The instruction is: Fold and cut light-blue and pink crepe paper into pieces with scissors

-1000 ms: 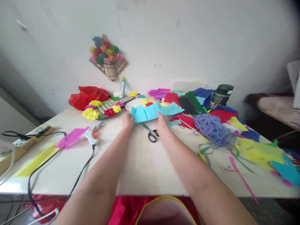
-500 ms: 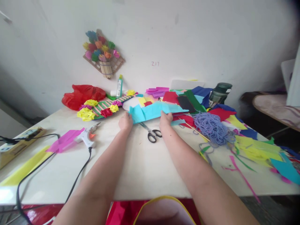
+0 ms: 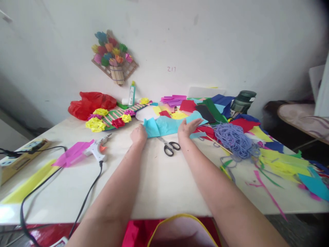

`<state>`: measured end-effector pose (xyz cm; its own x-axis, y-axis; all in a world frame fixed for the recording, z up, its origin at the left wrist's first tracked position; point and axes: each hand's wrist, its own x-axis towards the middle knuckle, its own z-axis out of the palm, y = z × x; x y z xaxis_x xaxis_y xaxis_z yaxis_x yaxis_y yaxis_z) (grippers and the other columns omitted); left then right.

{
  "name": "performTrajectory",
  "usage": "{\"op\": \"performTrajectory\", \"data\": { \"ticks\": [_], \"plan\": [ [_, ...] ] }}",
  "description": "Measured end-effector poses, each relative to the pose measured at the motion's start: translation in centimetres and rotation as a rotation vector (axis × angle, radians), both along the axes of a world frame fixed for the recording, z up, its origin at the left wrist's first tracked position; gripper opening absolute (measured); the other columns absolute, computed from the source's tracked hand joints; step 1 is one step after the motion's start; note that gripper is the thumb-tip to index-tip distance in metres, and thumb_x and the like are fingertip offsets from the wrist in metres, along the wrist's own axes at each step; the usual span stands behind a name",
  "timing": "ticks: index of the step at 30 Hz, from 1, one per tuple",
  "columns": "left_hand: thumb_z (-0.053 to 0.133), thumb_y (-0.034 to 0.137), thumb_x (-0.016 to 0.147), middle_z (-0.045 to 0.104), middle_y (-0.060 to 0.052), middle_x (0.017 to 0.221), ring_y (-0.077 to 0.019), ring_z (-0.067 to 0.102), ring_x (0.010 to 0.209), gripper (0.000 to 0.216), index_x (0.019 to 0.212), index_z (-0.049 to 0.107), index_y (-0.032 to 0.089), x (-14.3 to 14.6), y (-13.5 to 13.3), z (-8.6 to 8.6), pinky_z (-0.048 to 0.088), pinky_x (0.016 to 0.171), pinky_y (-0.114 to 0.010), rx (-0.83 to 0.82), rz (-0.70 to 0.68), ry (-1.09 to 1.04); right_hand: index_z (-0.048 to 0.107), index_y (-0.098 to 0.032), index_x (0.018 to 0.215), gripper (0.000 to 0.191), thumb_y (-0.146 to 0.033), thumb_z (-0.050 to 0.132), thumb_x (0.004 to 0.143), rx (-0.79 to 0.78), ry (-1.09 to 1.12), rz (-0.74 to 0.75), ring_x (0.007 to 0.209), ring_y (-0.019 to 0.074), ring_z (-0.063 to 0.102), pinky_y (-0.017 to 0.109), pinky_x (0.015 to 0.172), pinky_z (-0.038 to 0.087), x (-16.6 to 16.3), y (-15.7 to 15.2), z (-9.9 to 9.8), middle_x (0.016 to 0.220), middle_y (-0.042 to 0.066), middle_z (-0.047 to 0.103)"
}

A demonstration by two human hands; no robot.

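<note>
**Two hands on a turquoise sheet, scissors just below**

White wall and a pale desk [image 3: 159, 185] frame the scene; a craft panel of paper flowers [image 3: 114, 56] hangs on the wall above a glue bottle [image 3: 132, 93] and a red plastic bag [image 3: 91, 103].

Near the far middle of the desk lies the turquoise paper [image 3: 164, 126], crumpled and partly lifted at its left end. The left hand [image 3: 138, 134] is closed at that left corner, fingers pressed together and seemingly pinching the edge, though the grip itself is hidden behind the knuckles. The right hand [image 3: 187, 127] is spread, palm tilted and fingers extended toward the sheet's right end; I cannot tell whether it touches the paper.

Black-handled scissors [image 3: 169, 147] lie just beside the sheet's near edge, between the two wrists. Purple yarn [image 3: 235, 139] is heaped to the right, touching a litter of coloured paper scraps [image 3: 280, 161]. A glue gun [image 3: 99, 149] rests on the left with its cord trailing off the desk edge, beside a pink paper [image 3: 73, 154].

Risks, as I judge them: the thin sheet could tear if the hands pull unevenly, since only one end looks gripped. A sweeping forearm might nudge the scissors or drag yarn into the work. The glue gun's cord, looping near the left elbow, could snag and pull the tool over.
</note>
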<state>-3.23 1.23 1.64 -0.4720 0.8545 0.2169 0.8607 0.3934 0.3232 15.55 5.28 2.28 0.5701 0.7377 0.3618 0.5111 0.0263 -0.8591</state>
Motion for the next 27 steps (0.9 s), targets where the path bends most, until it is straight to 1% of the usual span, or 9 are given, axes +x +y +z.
{"op": "performTrajectory", "data": {
  "ticks": [2,4,8,9,11,15,20,24,27],
  "plan": [
    [0.037,0.031,0.086,0.064,-0.014,0.097,-0.0266,0.06,0.093,0.027,0.102,0.055,0.019,0.0,0.0,0.0,0.044,0.071,-0.035,-0.009,-0.006,0.006,0.011,-0.006,0.141,0.065,-0.024,0.034,0.083,0.079,-0.219,0.041,0.136,0.027,-0.004,0.05,0.105,0.015,0.2,-0.6,0.5,0.148,0.017,0.002],
    [0.038,0.031,0.086,0.064,-0.014,0.098,-0.0265,0.059,0.093,0.027,0.102,0.056,0.019,-0.1,0.0,0.0,0.043,0.071,-0.034,-0.02,-0.009,0.012,0.021,-0.01,0.14,0.058,-0.021,0.033,0.084,0.155,-0.381,0.187,0.136,0.0235,-0.003,0.046,0.106,0.016,0.1,-0.9,0.6,0.148,0.012,0.008],
    [0.038,0.032,0.086,0.064,-0.012,0.095,-0.0248,0.06,0.091,0.027,0.103,0.056,0.02,-0.3,-0.4,0.3,0.043,0.07,-0.032,-0.008,-0.039,0.042,0.049,-0.015,0.125,0.045,-0.014,0.034,0.083,0.238,-0.509,0.67,0.132,0.0163,0.023,0.035,0.107,0.021,-1.4,-0.6,-0.5,0.134,0.007,0.044],
    [0.037,0.034,0.086,0.065,-0.012,0.093,-0.0244,0.06,0.09,0.028,0.103,0.055,0.02,-0.4,-0.6,0.4,0.042,0.069,-0.031,0.022,-0.053,0.063,0.052,-0.016,0.122,0.042,-0.014,0.035,0.083,0.239,-0.511,0.758,0.129,0.0153,0.03,0.033,0.107,0.023,-1.9,-0.6,-0.9,0.129,0.006,0.049],
    [0.033,0.036,0.088,0.065,-0.011,0.089,-0.0239,0.061,0.087,0.032,0.106,0.053,0.02,-0.3,-1.0,0.7,0.041,0.067,-0.03,0.109,-0.065,0.118,0.054,-0.018,0.12,0.04,-0.017,0.037,0.084,0.209,-0.478,0.844,0.121,0.0144,0.042,0.03,0.103,0.029,-2.7,-0.5,-1.6,0.125,0.005,0.054],
    [0.028,0.037,0.089,0.066,-0.01,0.085,-0.0233,0.061,0.084,0.035,0.11,0.051,0.02,-0.3,-1.4,0.9,0.04,0.068,-0.029,0.182,-0.059,0.171,0.047,-0.019,0.126,0.041,-0.026,0.039,0.087,0.037,-0.487,0.831,0.118,0.0162,0.046,0.031,0.099,0.034,-3.2,-0.7,-2.3,0.127,0.006,0.052],
    [0.037,0.035,0.086,0.065,-0.013,0.095,-0.0262,0.06,0.092,0.031,0.105,0.056,0.02,-1.1,-0.9,0.2,0.042,0.071,-0.032,0.026,-0.053,0.05,0.051,-0.014,0.123,0.04,-0.029,0.036,0.089,-0.188,-0.757,0.848,0.127,0.023,0.034,0.037,0.103,0.025,-3.3,-1.3,-2.6,0.133,0.011,0.045],
    [0.041,0.032,0.084,0.064,-0.014,0.101,-0.0277,0.058,0.097,0.029,0.102,0.059,0.02,-1.5,-0.5,-0.2,0.043,0.075,-0.035,-0.027,-0.022,-0.037,0.052,-0.011,0.121,0.043,-0.033,0.034,0.089,-0.251,-0.862,0.779,0.128,0.0302,0.03,0.045,0.1,0.025,-3.7,-2.0,-2.5,0.136,0.015,0.04],
    [0.043,0.031,0.083,0.064,-0.013,0.102,-0.0273,0.058,0.098,0.028,0.103,0.06,0.02,-1.6,-0.4,-0.1,0.044,0.076,-0.036,-0.026,-0.02,-0.05,0.051,-0.013,0.121,0.042,-0.033,0.036,0.088,-0.259,-0.895,0.72,0.125,0.0304,0.033,0.044,0.099,0.026,-3.8,-2.7,-1.9,0.137,0.016,0.037]
  ]
}}
